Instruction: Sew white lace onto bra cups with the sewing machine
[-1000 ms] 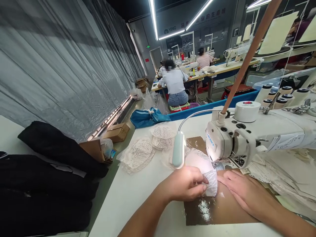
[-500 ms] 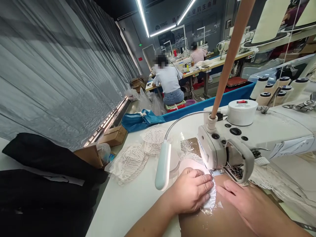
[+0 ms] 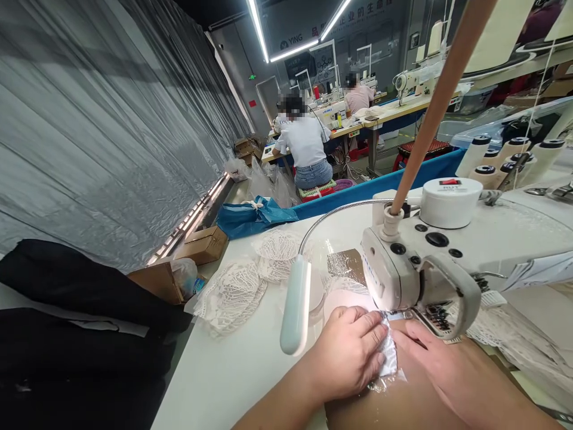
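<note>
My left hand presses down on a white lace fabric piece, fingers bent and close together over it; its thumb is hidden. A smooth pale piece shows beyond the knuckles. My right hand rests on the brown work surface, palm down with fingers stretched toward the lace edge. Some of its fingers are behind the machine guard. Both hands are just below the head of a white sewing machine; the needle cannot be made out. Clear film shows at the lace's lower edge.
A lamp on a bent neck stands left of the machine. Lace cups lie on the white table. Thread cones stand behind right. A brown pole rises from the machine. Co-workers sit farther back.
The view has shifted slightly, so the machine appears a little farther right and nearer. The lace beside my left fingers has turned slightly. Both hands stay almost in place.
</note>
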A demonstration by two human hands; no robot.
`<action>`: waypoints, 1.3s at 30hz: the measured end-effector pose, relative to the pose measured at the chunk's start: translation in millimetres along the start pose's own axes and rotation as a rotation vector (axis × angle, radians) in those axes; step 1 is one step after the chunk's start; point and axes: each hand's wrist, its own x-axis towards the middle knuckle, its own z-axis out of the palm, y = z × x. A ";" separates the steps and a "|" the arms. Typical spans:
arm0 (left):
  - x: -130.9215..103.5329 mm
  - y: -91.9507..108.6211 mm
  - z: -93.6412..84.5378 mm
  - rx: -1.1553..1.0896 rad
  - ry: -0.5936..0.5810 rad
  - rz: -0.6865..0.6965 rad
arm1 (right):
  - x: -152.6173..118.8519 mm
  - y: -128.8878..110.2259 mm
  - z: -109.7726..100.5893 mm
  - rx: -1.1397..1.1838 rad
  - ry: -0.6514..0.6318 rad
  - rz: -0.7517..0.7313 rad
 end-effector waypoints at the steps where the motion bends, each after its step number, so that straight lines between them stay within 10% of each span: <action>1: 0.5 0.1 0.0 0.001 -0.001 -0.004 | -2.2 0.2 3.6 -0.011 -0.008 0.010; 39: 2.5 -3.2 -2.6 -0.040 0.035 0.030 | -26.0 -2.9 7.1 0.548 -0.180 0.011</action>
